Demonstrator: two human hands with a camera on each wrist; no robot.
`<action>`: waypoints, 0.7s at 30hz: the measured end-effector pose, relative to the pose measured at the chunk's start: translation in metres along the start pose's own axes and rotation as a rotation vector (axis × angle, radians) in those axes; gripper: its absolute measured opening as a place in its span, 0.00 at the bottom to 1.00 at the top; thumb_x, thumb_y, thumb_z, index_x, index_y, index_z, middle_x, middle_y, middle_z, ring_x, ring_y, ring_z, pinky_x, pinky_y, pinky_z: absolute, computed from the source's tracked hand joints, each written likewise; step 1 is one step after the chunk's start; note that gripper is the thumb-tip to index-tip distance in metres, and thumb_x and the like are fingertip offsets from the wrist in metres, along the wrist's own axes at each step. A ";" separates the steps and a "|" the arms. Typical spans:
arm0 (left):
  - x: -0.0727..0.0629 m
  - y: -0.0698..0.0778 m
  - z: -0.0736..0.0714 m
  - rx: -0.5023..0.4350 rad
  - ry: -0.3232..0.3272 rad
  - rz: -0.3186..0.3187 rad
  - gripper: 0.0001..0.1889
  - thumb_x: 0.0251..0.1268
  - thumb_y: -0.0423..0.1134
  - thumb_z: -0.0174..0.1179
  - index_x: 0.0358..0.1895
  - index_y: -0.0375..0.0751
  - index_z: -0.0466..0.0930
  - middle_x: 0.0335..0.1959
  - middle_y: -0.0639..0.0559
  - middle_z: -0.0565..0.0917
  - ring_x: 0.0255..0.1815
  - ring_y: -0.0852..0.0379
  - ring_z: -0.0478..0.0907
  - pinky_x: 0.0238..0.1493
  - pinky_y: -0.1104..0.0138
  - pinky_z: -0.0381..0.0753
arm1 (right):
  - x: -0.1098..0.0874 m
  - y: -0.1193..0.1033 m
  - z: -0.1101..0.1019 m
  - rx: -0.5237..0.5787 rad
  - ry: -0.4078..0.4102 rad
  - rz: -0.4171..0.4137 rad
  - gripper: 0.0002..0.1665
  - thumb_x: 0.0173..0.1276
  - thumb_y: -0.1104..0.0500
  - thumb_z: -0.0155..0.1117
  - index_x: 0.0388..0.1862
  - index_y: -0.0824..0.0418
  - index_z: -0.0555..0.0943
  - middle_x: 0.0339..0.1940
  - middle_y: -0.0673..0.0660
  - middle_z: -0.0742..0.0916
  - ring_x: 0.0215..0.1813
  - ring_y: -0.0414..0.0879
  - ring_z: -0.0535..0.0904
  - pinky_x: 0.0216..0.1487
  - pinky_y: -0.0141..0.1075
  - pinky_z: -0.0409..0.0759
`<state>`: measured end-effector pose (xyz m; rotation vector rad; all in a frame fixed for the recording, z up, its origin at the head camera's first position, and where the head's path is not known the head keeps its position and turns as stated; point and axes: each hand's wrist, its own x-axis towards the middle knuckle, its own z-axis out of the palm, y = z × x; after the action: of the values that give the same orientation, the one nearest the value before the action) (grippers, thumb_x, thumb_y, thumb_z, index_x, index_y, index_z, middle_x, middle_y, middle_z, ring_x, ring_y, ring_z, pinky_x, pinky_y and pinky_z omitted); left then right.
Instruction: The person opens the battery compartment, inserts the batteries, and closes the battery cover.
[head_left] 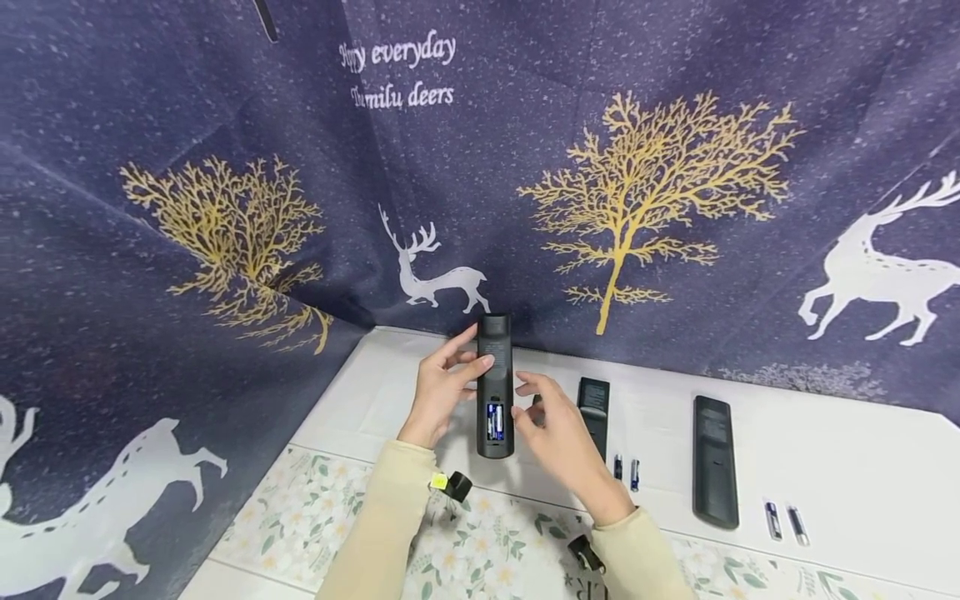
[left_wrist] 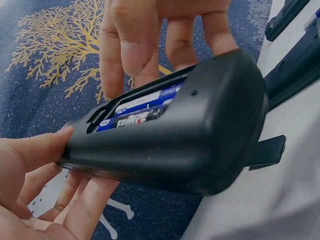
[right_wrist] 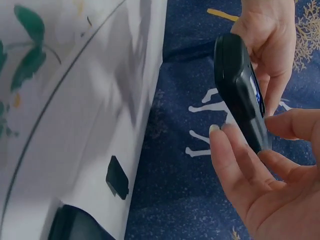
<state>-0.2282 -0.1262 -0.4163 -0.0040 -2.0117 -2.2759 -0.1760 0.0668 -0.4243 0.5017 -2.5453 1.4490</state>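
Observation:
My left hand [head_left: 442,387] grips a black remote control [head_left: 495,333] by its upper part, thumb on the back and fingers around the side. The back faces me, and its battery compartment lies uncovered at the lower end. Two blue-and-white batteries [left_wrist: 145,107] sit side by side inside it. My right hand [head_left: 553,425] is at the remote's right edge with loosely bent fingers, its fingertips right at the side of the compartment. On the white tabletop below lies a small black battery cover [right_wrist: 117,177], also seen in the left wrist view [left_wrist: 268,152].
Right of my hands, a second black remote [head_left: 595,408] lies with two loose batteries [head_left: 634,475] near it. Farther right lies a third remote [head_left: 715,462], with another pair of batteries [head_left: 797,525] beside it. A dark printed cloth [head_left: 525,167] hangs behind the table.

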 end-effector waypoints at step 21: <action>0.001 -0.002 -0.002 0.007 0.004 0.005 0.32 0.67 0.33 0.75 0.74 0.52 0.80 0.51 0.41 0.81 0.35 0.51 0.88 0.35 0.61 0.90 | 0.026 0.030 -0.019 -0.342 -0.069 -0.035 0.28 0.72 0.64 0.74 0.69 0.68 0.80 0.61 0.64 0.84 0.61 0.60 0.83 0.59 0.56 0.83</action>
<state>-0.2292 -0.1277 -0.4186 -0.0040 -2.0159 -2.2638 -0.2120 0.0921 -0.4308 0.5432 -2.7426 0.9687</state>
